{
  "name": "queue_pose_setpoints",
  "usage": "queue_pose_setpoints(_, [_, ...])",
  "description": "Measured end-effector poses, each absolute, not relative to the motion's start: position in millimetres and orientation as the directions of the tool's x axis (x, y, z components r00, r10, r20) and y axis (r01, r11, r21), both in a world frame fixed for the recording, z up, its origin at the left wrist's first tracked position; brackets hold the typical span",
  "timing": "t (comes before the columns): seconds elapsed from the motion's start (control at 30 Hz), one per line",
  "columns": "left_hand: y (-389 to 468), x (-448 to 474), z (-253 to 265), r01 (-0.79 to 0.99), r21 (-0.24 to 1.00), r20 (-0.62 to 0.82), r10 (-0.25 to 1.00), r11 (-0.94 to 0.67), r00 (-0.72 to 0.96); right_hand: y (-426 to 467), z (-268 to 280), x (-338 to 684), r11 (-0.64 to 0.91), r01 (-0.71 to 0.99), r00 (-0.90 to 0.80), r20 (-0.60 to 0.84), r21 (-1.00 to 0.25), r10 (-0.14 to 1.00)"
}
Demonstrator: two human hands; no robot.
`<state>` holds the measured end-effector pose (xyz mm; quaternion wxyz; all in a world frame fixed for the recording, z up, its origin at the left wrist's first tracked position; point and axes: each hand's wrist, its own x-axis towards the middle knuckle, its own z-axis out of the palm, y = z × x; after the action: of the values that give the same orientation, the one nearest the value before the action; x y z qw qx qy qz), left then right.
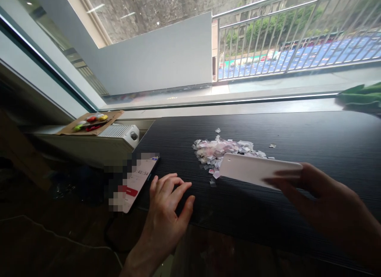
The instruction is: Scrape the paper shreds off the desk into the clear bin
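Note:
My right hand [324, 205] grips the near end of a white, flat, oblong piece [256, 170] with rounded corners and a small hole near its far corner. Its far end touches or overlaps the near right side of a heap of small paper scraps [220, 152], white and pale pink, on the black wood-grain table [178, 134]. Near the table's front edge, my left hand [168, 205] holds nothing, its fingers bent and apart. Just to its left lies a phone [138, 181] with a lit screen, partly blurred out.
A radiator [122, 132] stands past the table's left edge, with a brown board [80, 126] of small coloured items beside it. Behind the table runs a large window [166, 62]. Green leaves [361, 96] hang at the far right. A white cable [59, 239] trails at lower left.

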<state>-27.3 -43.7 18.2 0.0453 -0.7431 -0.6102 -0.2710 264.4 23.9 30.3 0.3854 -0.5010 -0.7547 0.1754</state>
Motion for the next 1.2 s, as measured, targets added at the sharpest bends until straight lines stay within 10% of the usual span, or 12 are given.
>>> queue_pose_setpoints(0.43, [-44, -22, 18, 0.924, 0.277, 0.435, 0.892, -0.264, 0.124, 25, 30, 249, 0.505, 0.563, -0.259, 0.44, -0.654, 0.86])
queue_pose_setpoints(1.2, [-76, -20, 19, 0.909, 0.335, 0.362, 0.925, -0.247, 0.118, 17, 20, 244, 0.156, 0.498, -0.322, -0.014, -0.853, 0.947])
